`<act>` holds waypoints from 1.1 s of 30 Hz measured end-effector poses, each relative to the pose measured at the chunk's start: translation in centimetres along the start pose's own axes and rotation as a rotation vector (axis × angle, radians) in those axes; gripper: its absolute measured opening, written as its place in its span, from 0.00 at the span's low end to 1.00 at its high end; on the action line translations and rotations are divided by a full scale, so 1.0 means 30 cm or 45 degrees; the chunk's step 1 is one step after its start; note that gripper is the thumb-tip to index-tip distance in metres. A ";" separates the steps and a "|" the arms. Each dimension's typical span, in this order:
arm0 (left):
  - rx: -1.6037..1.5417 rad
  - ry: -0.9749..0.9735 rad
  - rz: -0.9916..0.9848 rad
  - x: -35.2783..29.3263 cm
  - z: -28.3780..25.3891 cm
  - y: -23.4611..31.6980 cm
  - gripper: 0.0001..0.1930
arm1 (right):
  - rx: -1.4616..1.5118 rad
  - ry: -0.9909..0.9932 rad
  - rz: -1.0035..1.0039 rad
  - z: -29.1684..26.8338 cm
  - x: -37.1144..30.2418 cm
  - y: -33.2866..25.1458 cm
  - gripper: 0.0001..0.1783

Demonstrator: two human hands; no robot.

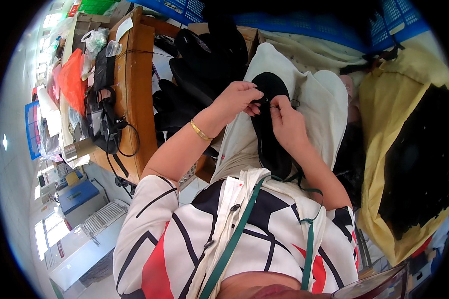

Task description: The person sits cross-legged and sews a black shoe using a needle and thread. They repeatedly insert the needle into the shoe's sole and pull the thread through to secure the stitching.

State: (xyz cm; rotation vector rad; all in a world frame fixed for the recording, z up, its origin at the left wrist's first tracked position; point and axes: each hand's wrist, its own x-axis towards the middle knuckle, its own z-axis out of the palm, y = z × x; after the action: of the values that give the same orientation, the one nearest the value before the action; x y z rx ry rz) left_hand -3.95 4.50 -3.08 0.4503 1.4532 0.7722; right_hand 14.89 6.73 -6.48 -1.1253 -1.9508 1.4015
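Across my lap lies a long black shoe-shaped piece (271, 84), rounded at its far end, on white cloth (324, 94) that covers my legs. The fingertips of my left hand (238, 101) are closed in a pinch at the piece's left edge. From the right, my right hand (287, 122) pinches at its upper middle, thumb and forefinger pressed together. A small dark loop (295, 103) shows beside the right knuckles; I cannot make out what it belongs to. More black pieces of similar look (194, 74) are heaped left of my lap.
A wooden table (134, 99) stands at the left, with an orange plastic bag (73, 82) and black cables on it. At the right, a yellow sack (374, 134) gapes around black material. Blue plastic crates (309, 37) line the far side. Green straps hang over my chest.
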 end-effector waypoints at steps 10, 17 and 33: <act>-0.067 0.069 0.048 0.004 0.014 -0.033 0.05 | 0.480 -0.376 0.377 -0.116 0.060 -0.042 0.07; -0.114 0.129 0.074 0.002 0.024 -0.040 0.07 | 0.133 0.453 -0.198 -0.290 0.068 0.010 0.11; 0.037 0.127 0.164 0.013 0.037 -0.054 0.06 | -0.113 0.521 -0.526 -0.045 0.199 -0.008 0.04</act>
State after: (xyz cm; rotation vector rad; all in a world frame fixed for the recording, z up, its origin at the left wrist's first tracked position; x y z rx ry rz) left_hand -2.56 3.85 -4.39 0.5379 1.5406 0.8876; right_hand 12.61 12.42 -6.23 -0.8922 -1.8210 0.8044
